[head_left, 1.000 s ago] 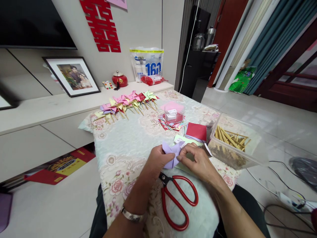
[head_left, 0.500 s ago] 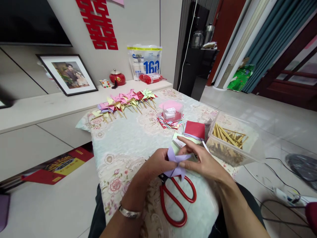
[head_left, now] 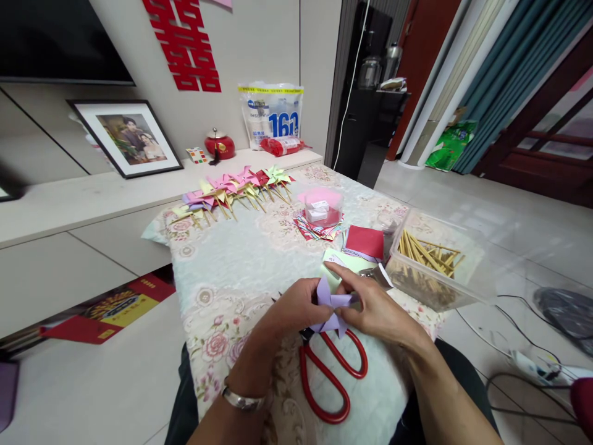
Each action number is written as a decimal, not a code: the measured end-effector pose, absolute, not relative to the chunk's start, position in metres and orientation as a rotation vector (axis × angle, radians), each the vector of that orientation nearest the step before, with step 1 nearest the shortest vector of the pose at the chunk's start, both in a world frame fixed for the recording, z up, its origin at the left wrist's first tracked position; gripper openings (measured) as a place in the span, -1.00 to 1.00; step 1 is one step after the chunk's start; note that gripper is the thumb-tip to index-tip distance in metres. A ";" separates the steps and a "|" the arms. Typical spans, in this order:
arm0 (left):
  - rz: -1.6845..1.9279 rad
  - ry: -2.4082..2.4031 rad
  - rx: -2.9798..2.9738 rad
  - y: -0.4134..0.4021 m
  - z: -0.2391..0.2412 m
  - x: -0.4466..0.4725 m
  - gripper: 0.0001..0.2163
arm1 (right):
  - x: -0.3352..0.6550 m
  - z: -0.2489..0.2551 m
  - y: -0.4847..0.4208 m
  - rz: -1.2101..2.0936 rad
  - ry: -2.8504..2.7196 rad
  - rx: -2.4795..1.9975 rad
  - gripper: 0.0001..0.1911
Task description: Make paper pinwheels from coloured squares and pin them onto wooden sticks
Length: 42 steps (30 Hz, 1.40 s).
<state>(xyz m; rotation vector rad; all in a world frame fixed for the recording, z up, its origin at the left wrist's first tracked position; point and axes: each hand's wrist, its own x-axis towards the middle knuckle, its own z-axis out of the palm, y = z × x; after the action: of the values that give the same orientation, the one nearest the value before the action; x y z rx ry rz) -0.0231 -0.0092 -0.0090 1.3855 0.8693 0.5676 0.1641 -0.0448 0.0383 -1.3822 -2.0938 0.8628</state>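
Note:
A purple paper pinwheel (head_left: 340,301) is held between both hands over the near part of the table. My left hand (head_left: 296,306) pinches it from the left, thumb near the centre. From the right, my right hand (head_left: 373,306) grips it with thumb and fingers, its index finger stretched forward. Below the pinwheel lie scissors with red handles (head_left: 340,411); my left hand hides part of their blades. Just beyond my right hand are pale green paper (head_left: 354,262) and a small open box with shiny contents (head_left: 380,276). A stack of red and purple paper squares (head_left: 364,241) sits behind them.
Finished pinwheels on sticks (head_left: 241,185) lie in a row at the far left of the flowered tablecloth (head_left: 231,259). A clear tub (head_left: 323,210) stands on patterned paper (head_left: 308,230). At right, a plastic bin (head_left: 430,293) holds many thin sticks (head_left: 424,250).
My right hand's fingers have closed in around the pinwheel, and the pinwheel has shifted slightly right. More of the small box behind my right hand now shows.

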 end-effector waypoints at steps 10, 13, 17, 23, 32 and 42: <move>0.627 0.784 1.214 -0.010 0.006 -0.020 -0.75 | 0.167 0.031 -0.043 0.982 -1.911 -1.316 -0.09; 0.671 0.757 1.080 -0.009 0.013 -0.021 -0.72 | 0.168 0.032 -0.041 1.135 -1.739 -1.244 -0.09; 0.819 0.696 0.949 -0.009 0.019 -0.024 -0.70 | 0.168 0.030 -0.037 1.273 -1.478 -1.115 -0.10; 0.911 0.696 0.832 -0.015 0.024 -0.016 -0.63 | 0.159 0.021 -0.030 1.248 -1.175 -1.040 -0.06; 1.014 0.759 0.771 -0.020 0.020 0.003 -0.61 | 0.144 0.015 -0.031 1.162 -1.138 -1.008 -0.14; 1.003 0.857 0.765 -0.016 0.015 -0.003 -0.70 | 0.146 0.013 -0.031 1.159 -1.230 -1.028 -0.26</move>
<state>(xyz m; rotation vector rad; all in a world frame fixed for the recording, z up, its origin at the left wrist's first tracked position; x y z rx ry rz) -0.0030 -0.0156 0.0154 0.7652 0.8573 1.0034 0.1459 -0.0314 0.0128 -1.0281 -1.2304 1.1593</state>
